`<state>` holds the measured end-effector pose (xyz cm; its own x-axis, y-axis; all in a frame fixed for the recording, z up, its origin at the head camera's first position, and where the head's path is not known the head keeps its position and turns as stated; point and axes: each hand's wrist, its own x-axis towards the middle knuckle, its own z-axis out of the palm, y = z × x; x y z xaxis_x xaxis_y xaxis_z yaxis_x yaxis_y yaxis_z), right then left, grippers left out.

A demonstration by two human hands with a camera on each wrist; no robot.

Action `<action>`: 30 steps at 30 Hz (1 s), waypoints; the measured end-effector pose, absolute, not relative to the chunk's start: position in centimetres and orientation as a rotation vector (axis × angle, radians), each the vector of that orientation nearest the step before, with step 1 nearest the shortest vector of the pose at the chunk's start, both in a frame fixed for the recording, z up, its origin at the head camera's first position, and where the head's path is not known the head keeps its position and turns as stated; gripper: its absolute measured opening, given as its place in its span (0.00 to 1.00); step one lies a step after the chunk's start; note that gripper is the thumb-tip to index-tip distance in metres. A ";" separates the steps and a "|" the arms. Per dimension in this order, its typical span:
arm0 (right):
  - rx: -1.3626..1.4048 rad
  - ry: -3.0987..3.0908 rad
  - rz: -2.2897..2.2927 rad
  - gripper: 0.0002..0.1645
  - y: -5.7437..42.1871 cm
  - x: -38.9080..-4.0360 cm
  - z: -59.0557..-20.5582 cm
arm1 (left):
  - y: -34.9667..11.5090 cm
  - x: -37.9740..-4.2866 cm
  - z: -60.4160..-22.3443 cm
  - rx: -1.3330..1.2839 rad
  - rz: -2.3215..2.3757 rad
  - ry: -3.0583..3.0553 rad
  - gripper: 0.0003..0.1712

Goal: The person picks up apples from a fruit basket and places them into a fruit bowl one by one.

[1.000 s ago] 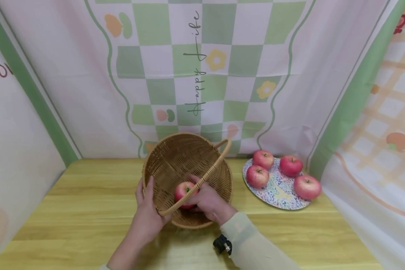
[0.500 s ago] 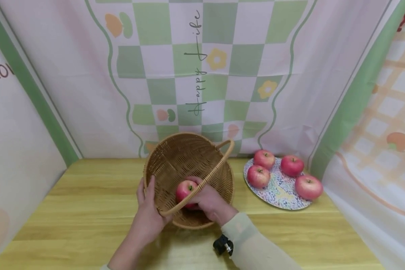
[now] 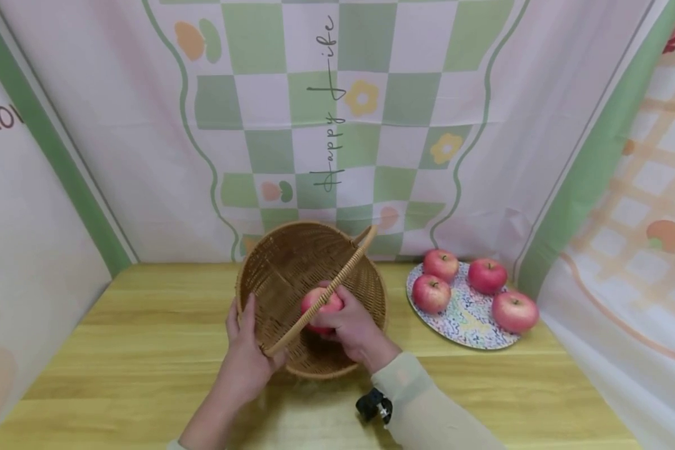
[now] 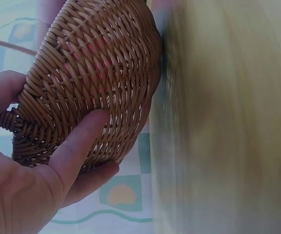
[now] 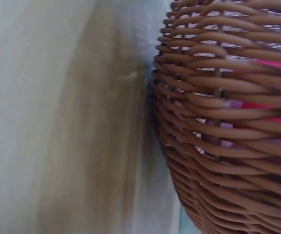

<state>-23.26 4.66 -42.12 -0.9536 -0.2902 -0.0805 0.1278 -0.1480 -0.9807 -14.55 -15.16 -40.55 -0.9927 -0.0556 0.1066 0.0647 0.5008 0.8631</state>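
Observation:
A brown wicker basket (image 3: 281, 262) stands tilted on the table, its open mouth toward me and its handle (image 3: 345, 270) slanting across the opening. My left hand (image 3: 247, 359) grips the left rim; the left wrist view shows the thumb and fingers on either side of the woven wall (image 4: 96, 83). Inside the basket, my right hand (image 3: 360, 328) holds a red apple (image 3: 315, 301) behind the handle. In the right wrist view the weave (image 5: 218, 131) hides most of that hand, and red shows through its gaps.
To the right of the basket lies a speckled plate (image 3: 467, 322) with several red apples (image 3: 486, 276) on it. The wooden table (image 3: 146, 350) meets a patterned cloth backdrop (image 3: 365, 150) behind the basket. A small black device (image 3: 373, 406) sits by my right sleeve.
My right hand has lifted the apple slightly up and to the right within the basket. The handle has swung a little to the left. My left hand keeps its place on the rim.

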 end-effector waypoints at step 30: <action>-0.302 1.963 -2.192 0.46 8.2 -21.0 -37.4 | -15.8 -14.7 -40.7 0.081 -1.687 -2.589 0.67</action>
<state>-20.97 8.22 -37.41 -0.9625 -0.2696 0.0288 0.0011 -0.1099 -0.9939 -14.70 -15.84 -40.74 -0.9974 -0.0712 0.0136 -0.0164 0.4034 0.9149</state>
